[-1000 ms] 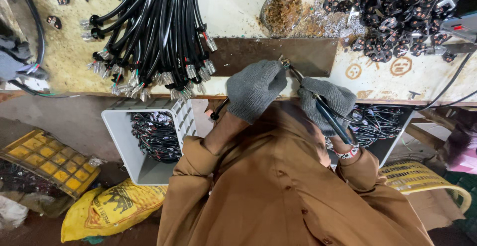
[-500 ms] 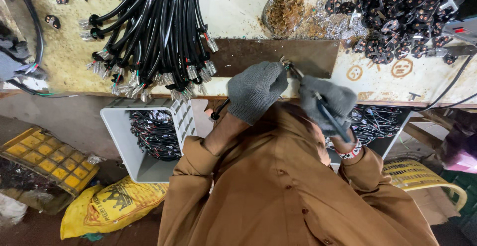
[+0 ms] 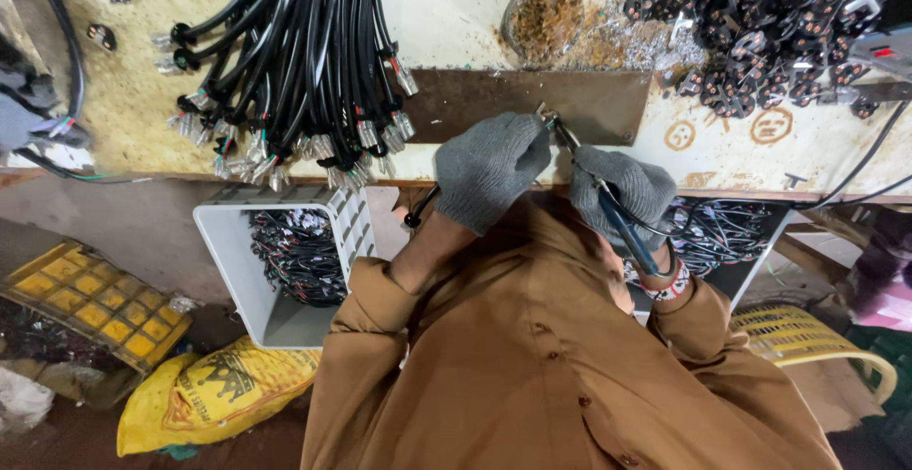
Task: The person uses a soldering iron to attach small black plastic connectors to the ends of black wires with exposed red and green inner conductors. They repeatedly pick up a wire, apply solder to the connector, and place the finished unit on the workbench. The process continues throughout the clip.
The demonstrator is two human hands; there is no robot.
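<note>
Grey-gloved left hand (image 3: 489, 168) closes its grip on a black cable (image 3: 418, 210); the right hand (image 3: 622, 190) grips a blue-handled soldering iron (image 3: 617, 218) just beside it.

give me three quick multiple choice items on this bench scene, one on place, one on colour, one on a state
1. Where is the white crate?
A. under the bench edge, below the cable bundle
B. on the brown plate
C. on the yellow sack

2. What colour are the gloves on both hands?
A. orange
B. grey
C. white

3. How is the blue-handled tool held?
A. lying loose on the bench
B. hanging from a hook
C. closed in the right hand

Key: 1 A, the crate sits beneath the cable bundle hanging over the edge. 2 B, the left hand and the right both wear grey knit gloves. 3 C, the right hand's grip wraps the handle, tip toward the brown plate.
</note>
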